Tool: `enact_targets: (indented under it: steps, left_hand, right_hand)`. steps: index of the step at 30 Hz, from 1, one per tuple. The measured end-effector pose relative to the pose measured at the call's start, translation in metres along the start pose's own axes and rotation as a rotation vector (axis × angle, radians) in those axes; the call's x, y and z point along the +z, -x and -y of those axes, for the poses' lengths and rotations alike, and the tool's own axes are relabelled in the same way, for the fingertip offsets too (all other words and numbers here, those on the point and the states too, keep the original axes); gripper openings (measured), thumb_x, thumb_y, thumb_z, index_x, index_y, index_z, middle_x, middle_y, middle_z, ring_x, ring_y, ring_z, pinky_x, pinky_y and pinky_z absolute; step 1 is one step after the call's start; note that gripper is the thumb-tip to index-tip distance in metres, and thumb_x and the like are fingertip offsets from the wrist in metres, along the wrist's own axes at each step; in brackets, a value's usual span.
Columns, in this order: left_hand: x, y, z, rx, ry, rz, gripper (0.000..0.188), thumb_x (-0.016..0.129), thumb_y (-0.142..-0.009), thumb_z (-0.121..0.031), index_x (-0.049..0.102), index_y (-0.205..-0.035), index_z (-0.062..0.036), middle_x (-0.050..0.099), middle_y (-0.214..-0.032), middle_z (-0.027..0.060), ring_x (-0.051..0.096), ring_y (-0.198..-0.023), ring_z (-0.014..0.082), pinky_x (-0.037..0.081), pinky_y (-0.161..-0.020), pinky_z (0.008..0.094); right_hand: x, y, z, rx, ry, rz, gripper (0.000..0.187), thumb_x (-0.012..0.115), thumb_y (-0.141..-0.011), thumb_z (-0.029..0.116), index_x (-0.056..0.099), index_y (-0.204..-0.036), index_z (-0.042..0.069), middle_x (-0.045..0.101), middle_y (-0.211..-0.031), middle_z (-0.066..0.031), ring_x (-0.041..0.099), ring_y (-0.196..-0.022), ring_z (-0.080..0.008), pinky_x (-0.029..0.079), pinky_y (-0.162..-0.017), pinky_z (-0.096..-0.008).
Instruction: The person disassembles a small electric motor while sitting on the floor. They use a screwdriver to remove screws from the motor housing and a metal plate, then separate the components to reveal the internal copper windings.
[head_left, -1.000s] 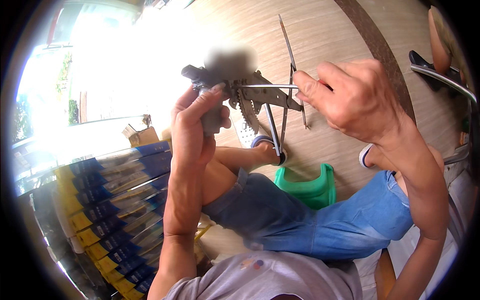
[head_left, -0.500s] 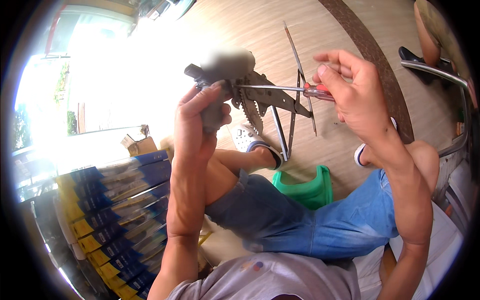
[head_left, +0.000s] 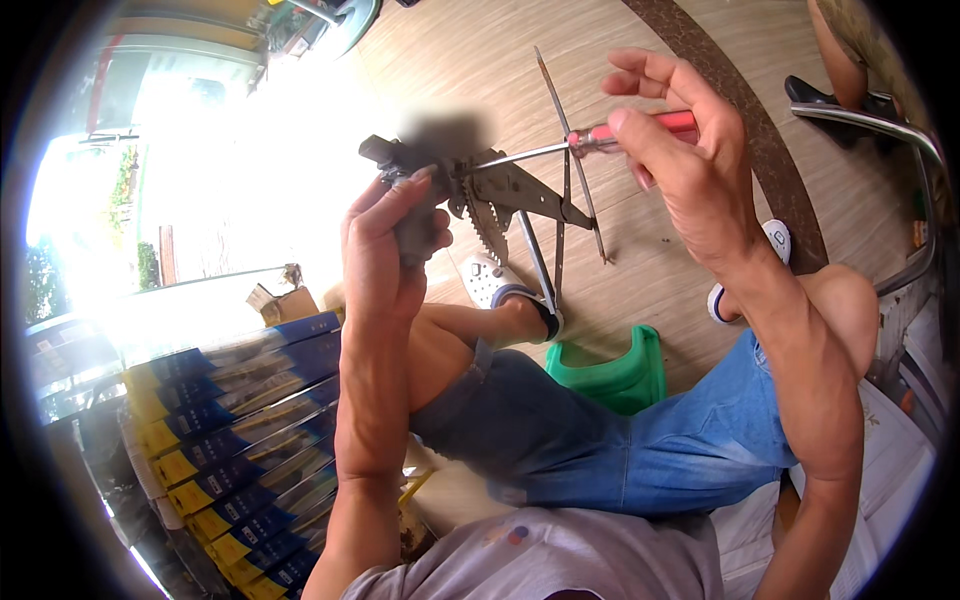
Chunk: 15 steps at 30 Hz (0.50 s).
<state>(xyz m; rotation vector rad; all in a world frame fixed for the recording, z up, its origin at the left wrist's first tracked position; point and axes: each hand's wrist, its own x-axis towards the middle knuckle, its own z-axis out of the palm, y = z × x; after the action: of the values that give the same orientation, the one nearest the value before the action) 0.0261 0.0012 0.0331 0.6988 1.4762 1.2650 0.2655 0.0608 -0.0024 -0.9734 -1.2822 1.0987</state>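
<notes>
Over the floor [head_left: 480,60], dark toothed mechanism [head_left: 530,190], left fingers [head_left: 396,202] clasping it, right fingers [head_left: 672,72] loosely holding red screwdriver [head_left: 600,135]

from far away, i see the screwdriver handle [head_left: 594,138] as glossy plastic and its shaft [head_left: 530,154] as smooth, shiny metal. the toothed mechanism [head_left: 525,190] looks of dull metal, the stool [head_left: 622,385] of smooth plastic, the shorts [head_left: 610,445] of denim cloth.

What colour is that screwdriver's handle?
The handle is mostly red, best seen in the head view.
</notes>
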Motion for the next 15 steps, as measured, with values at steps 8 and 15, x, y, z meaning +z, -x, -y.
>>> enact_targets:
  steps: [8,15]
  left_hand:
    - [0.002,0.002,-0.001,-0.009,0.008,0.007,0.022,0.063,-0.094,-0.012,0.062,-0.107,0.0052,0.062,-0.091,0.0102,0.059,-0.066,0.0158,0.050,-0.056,0.0271]
    - [-0.004,0.000,0.001,-0.011,0.024,0.031,0.022,0.064,-0.093,-0.013,0.061,-0.107,0.0044,0.062,-0.092,0.0102,0.059,-0.067,0.0148,0.051,-0.056,0.0267]
  right_hand:
    - [-0.008,0.000,0.005,0.256,-0.163,0.022,0.032,0.058,-0.095,0.022,0.064,-0.113,-0.004,0.069,-0.095,-0.0144,0.050,-0.050,-0.0054,0.040,-0.043,-0.0213]
    - [-0.009,0.003,0.014,0.301,-0.103,0.063,0.034,0.057,-0.096,0.021,0.062,-0.119,-0.005,0.070,-0.096,-0.0133,0.047,-0.047,-0.0051,0.035,-0.041,-0.0205]
